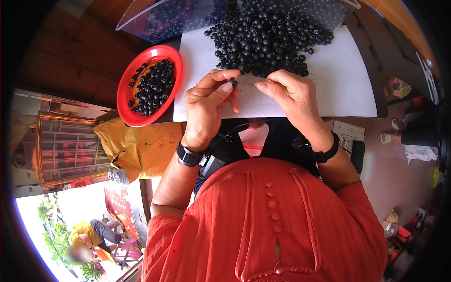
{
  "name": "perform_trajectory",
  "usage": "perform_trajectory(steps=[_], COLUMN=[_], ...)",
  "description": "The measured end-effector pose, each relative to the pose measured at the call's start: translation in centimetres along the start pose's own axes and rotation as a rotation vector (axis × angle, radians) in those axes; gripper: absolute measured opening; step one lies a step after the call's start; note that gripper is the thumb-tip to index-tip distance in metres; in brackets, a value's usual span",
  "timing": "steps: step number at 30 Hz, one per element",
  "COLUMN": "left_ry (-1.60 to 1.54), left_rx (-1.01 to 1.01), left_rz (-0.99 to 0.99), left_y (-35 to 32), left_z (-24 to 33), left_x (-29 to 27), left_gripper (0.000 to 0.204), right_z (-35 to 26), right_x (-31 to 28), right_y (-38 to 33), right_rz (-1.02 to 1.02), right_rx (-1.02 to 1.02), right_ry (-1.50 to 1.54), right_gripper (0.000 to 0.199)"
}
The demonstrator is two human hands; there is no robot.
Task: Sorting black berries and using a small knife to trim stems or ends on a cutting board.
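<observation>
A big heap of small black beads lies on a white sheet on the table in front of me. My left hand pinches one black bead between thumb and forefinger, just below the heap. Close beside it, my right hand has its fingers curled and its thumb pointing toward the bead; what it holds, if anything, is too thin to make out. Both wrists wear dark bands.
A red bowl with several black beads stands left of the sheet. A clear plastic bag of beads lies at the back. A yellow sack hangs below the bowl. A person crouches far off at the lower left.
</observation>
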State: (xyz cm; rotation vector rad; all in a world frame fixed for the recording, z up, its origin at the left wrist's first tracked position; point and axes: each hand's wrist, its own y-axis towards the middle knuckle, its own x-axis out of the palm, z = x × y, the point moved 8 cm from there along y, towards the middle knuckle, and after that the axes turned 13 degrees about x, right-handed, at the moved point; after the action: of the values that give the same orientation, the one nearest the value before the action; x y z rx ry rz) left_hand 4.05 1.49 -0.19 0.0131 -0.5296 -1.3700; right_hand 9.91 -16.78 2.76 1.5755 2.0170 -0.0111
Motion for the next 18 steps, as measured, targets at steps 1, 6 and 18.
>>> perform_trajectory(steps=[1, 6, 18], left_ry=[0.000, 0.092, 0.050], left_rx=[-0.001, 0.057, 0.049], left_rz=[0.000, -0.041, -0.023], left_y=[-0.03, -0.06, -0.13], left_z=[-0.03, 0.44, 0.36], left_x=[0.07, 0.51, 0.49], left_gripper=[0.024, 0.029, 0.026], right_z=[0.03, 0.08, -0.16], right_x=[0.00, 0.09, 0.02], right_y=[0.01, 0.01, -0.04], right_rz=[0.000, 0.006, 0.003], right_rx=[0.001, -0.016, -0.030], right_ry=[0.000, 0.003, -0.009], right_gripper=[0.027, 0.026, 0.026])
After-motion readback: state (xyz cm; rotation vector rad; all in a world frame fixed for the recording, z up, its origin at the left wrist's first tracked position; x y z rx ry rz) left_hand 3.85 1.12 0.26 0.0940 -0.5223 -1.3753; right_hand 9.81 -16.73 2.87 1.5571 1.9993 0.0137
